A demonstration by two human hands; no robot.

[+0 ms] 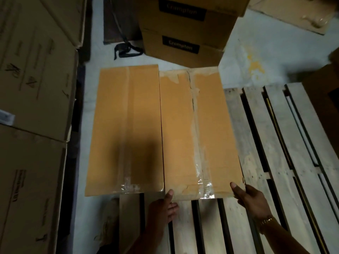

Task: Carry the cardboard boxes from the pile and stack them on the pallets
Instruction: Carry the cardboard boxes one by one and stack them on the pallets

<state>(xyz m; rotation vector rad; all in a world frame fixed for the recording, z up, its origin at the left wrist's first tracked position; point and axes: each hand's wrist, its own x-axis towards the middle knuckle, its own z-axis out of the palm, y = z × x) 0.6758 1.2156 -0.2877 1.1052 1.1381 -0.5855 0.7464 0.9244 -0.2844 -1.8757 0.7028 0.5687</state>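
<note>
Dim storeroom with a pale concrete floor. A wooden pallet occupies the right and near area. Stacked printed cartons line the left side. Two stacked branded cartons stand at the far end. On the pallet, a long taped box lies flat, its long side against a second long box to its left. A flattened cardboard sheet lies far right; a black strap lies on the floor.

The left hand grips the taped box's near-left corner, thumb on top. The right hand, with a gold bracelet at the wrist, grips the near-right corner likewise.
</note>
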